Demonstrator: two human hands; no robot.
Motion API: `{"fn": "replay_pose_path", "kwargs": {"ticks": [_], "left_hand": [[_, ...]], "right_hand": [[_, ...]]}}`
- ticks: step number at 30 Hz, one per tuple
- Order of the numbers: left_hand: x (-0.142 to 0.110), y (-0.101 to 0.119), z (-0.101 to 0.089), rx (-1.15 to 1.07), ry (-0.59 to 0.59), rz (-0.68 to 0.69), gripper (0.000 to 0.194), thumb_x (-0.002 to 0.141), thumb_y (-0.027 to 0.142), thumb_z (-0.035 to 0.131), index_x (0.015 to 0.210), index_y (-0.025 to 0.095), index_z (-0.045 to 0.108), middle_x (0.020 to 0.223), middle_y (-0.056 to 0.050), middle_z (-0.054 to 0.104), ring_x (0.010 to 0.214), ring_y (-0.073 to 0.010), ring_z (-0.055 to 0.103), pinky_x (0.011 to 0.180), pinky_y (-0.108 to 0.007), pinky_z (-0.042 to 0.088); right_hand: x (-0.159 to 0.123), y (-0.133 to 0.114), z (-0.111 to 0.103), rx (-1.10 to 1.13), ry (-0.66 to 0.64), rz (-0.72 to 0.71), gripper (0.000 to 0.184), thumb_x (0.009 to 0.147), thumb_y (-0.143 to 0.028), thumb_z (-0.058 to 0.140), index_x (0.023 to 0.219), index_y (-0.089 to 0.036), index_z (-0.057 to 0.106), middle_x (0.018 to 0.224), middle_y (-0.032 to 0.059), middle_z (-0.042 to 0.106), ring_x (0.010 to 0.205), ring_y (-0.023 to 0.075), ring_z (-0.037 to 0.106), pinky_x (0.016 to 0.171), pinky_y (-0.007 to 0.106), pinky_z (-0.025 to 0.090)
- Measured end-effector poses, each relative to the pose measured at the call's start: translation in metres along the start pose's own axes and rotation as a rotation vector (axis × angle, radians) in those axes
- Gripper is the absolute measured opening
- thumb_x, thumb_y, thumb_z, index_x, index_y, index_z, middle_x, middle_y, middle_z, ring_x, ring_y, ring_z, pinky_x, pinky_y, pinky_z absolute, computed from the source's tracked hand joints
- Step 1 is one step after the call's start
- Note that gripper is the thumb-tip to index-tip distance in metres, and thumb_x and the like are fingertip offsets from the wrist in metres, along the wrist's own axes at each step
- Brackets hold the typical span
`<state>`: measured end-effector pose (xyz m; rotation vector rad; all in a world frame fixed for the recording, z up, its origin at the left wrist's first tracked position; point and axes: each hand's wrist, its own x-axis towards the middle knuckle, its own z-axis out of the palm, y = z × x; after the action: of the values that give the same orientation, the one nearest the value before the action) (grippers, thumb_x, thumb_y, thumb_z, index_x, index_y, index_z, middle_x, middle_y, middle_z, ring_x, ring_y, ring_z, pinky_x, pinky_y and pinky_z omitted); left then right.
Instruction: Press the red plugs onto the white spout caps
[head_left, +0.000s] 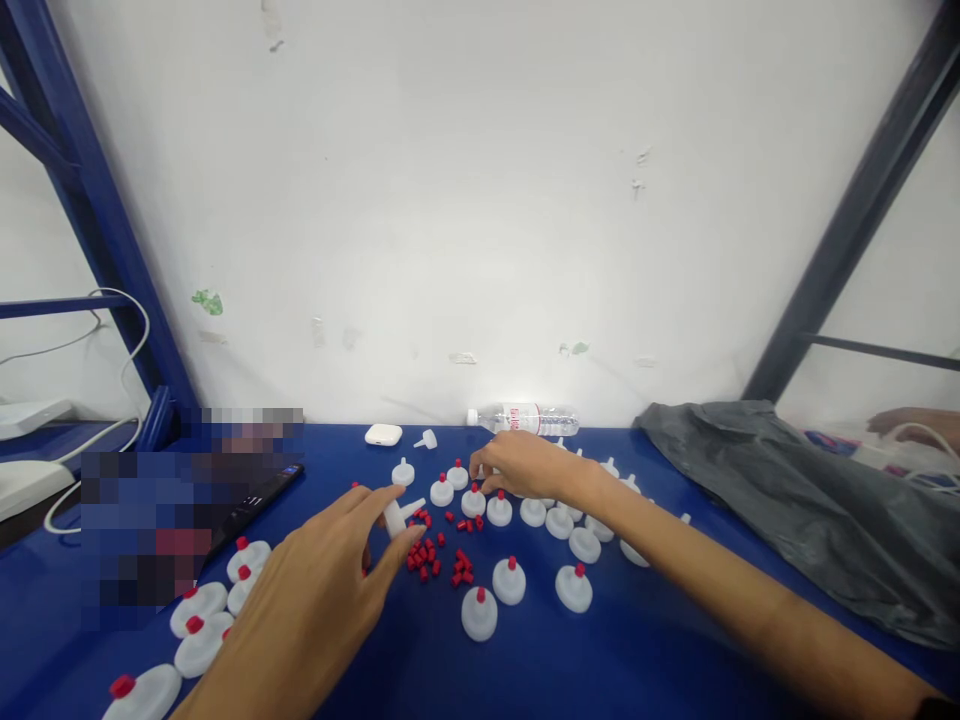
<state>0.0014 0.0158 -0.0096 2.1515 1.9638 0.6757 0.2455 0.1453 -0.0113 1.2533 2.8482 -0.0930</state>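
My left hand (341,550) is closed, pinching a white nozzle cap (394,516) by its round base between thumb and fingers. Its bare spout points right. My right hand (517,465) reaches across to the middle of the blue table with fingers curled together, close above a red-tipped nozzle cap (473,503); what its fingertips hold, if anything, is hidden. Small red tips (426,555) lie loose in a pile between the hands. Several white nozzle caps (584,545) are grouped under and behind my right forearm. Other caps with red tips (479,615) stand nearer me.
More red-tipped caps (201,645) sit at the left, beside a dark phone (251,510). A clear plastic bottle (555,420) lies along the wall, with a small white case (383,435) to its left. Grey sheeting (787,510) covers the right side.
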Motion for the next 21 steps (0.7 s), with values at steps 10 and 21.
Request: {"fn": "replay_pose_path", "kwargs": {"ticks": [10,21], "left_hand": [[0.003,-0.004,0.000,-0.014,0.012,0.031,0.065,0.088,0.055,0.040,0.138,0.022,0.065,0.099,-0.008,0.077,0.091,-0.0343,0.075,0.086,-0.049,0.055],[-0.003,0.003,-0.007,-0.235,0.309,0.034,0.048,0.083,0.065,0.057,0.111,0.031,0.076,0.088,0.001,0.084,0.070,-0.0283,0.074,0.054,-0.037,0.048]], "right_hand": [[-0.011,-0.004,-0.021,0.406,0.204,-0.047,0.013,0.103,-0.029,0.067,0.109,-0.020,0.074,0.098,0.0040,0.078,0.087,0.0181,0.073,0.083,0.036,0.061],[-0.021,-0.064,-0.038,1.084,0.383,-0.210,0.033,0.083,-0.052,0.085,0.097,-0.023,0.081,0.092,0.0033,0.081,0.086,0.0203,0.076,0.077,0.031,0.061]]}}
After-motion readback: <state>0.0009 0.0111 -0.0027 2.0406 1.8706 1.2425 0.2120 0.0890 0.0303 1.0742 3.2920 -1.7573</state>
